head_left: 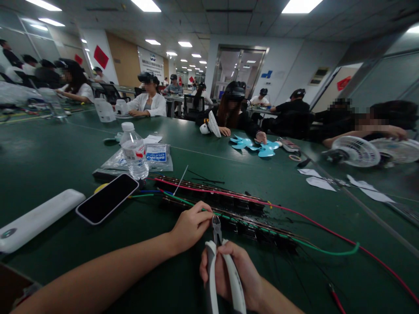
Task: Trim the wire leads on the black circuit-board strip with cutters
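Head view: right hand [231, 272] clamped round white-handled wire cutters [216, 229], tip pointing away, jaws nearly closed. Left hand [190, 226] just left of tip, fingertips pinched on green wire [330, 253]. Wire's long axis runs upper-left to lower-right along black terminal strips [235, 201].

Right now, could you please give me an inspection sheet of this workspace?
Surface: green table, shared.
Job's things: cutters at two dark strips.
Clutter: phone, white bar, bottle, bags, paper scraps.
Hands: left hand pinches the green wire; right hand grips the cutters.
Cables: red wire and green wire along the strips; thin black strands beside.
Surroundings: co-workers seated around, with fans and blue blades.
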A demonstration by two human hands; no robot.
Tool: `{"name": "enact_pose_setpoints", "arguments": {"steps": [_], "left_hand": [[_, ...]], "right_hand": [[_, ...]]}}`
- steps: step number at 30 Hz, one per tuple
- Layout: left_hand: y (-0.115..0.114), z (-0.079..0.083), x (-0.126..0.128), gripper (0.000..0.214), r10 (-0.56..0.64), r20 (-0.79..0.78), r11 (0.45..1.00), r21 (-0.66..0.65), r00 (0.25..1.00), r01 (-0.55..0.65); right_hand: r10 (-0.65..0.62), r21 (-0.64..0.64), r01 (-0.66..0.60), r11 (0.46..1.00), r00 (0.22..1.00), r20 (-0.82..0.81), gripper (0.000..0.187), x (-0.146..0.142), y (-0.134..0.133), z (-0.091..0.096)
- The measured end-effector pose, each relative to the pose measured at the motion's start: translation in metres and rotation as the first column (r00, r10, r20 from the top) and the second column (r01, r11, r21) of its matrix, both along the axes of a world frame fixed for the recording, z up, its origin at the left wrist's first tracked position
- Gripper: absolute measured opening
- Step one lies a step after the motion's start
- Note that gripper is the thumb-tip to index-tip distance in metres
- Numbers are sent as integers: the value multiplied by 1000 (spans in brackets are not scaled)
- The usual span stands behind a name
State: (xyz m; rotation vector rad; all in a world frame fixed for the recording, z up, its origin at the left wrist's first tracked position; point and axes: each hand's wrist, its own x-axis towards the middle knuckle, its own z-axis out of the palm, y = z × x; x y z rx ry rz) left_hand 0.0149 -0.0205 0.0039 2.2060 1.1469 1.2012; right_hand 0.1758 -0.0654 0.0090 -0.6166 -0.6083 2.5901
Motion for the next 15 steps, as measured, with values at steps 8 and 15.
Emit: {"name": "enact_pose_setpoints", "arguments": {"steps": [8, 15], "left_hand": [[0, -1, 0, 24, -2, 3, 1000, 0, 1000, 2], [0, -2, 0, 24, -12, 17, 1000, -5, 1000, 12]], "right_hand": [[-8, 11, 8, 1000, 998, 57, 39, -1, -1, -1], [1, 6, -1, 1000, 1000, 26, 40, 0, -1, 0]]}}
